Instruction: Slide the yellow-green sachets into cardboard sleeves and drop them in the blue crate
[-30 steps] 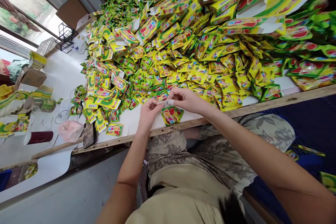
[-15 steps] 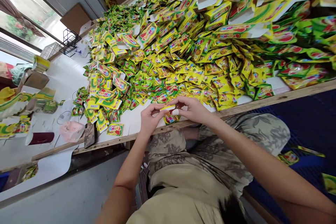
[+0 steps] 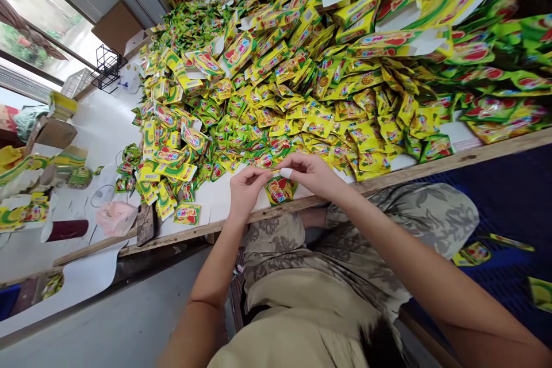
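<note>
A small yellow, green and red printed packet (image 3: 280, 191) rests at the table's front edge, directly beneath my fingers. My left hand (image 3: 246, 187) pinches at its upper edge from the left, thumb against fingertips. From the right, my right hand (image 3: 313, 175) closes its thumb and curled fingers at the same edge; a white covering shows on the thumb. The fingertips of both hands nearly meet over a thin yellow strip, and they hide most of the packet's top. Just beyond my hands spreads a pile of similar yellow and green packets (image 3: 319, 123).
Printed yellow cartons (image 3: 237, 52) lie on the pile, some showing white flaps. To the left are a phone (image 3: 146, 223), a pink plastic bag (image 3: 114, 217), a dark red cylinder (image 3: 66, 230) and a black wire rack (image 3: 107, 66). A wooden strip (image 3: 388, 184) edges the table.
My fingertips have drawn closer over the packet's top, and the yellow strip between them looks thinner. More of the packet's printed face shows below. The view has shifted slightly.
</note>
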The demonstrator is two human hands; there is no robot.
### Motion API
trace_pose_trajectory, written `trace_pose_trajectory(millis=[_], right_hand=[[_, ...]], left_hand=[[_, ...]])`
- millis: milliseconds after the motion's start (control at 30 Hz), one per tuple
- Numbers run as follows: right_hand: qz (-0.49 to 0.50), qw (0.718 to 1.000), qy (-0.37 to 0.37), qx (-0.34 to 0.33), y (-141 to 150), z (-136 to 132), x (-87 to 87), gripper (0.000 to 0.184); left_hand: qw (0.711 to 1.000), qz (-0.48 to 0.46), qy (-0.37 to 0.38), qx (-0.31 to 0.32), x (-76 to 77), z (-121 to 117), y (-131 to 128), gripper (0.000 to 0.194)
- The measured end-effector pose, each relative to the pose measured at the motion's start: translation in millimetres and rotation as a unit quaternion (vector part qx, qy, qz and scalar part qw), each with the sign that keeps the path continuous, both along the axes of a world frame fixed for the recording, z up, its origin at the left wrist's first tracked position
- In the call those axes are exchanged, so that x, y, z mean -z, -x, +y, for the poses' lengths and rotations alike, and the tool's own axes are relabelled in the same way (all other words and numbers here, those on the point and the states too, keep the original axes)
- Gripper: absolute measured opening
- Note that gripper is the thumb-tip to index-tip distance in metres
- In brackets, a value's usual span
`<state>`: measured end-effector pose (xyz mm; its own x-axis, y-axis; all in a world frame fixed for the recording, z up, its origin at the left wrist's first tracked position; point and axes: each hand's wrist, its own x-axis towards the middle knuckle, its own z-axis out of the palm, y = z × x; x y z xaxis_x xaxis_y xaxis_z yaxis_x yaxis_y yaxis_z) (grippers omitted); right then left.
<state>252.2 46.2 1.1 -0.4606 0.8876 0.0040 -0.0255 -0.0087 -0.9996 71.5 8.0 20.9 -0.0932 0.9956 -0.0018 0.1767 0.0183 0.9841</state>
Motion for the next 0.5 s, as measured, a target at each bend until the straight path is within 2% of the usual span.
trace_pose_trajectory(millis=[133,300,367,500], right_hand=[[-0.023,0.999,-0.023,0.008,1.0,2.0,1.5,0.02],[-0.029,0.999,-0.006,0.017,3.0,6.3,3.7,0.024],[-0.013,1.0,0.002,0.007,1.1,6.3,3.9,0.025],[0.014,1.0,0.0,-0.013,-4.8,3.3,5.1,0.03]], left_hand=[[1.0,0.026,0.013,-0.007,-1.0,1.8,1.6,0.021],[0.999,0.029,0.023,-0.014,-0.4,6.9,2.3,0.023],[1.0,0.023,-0.001,-0.001,1.7,5.7,4.6,0.02],[0.996,0.032,-0.042,0.066,6.9,-1.9,12.8,0.017]])
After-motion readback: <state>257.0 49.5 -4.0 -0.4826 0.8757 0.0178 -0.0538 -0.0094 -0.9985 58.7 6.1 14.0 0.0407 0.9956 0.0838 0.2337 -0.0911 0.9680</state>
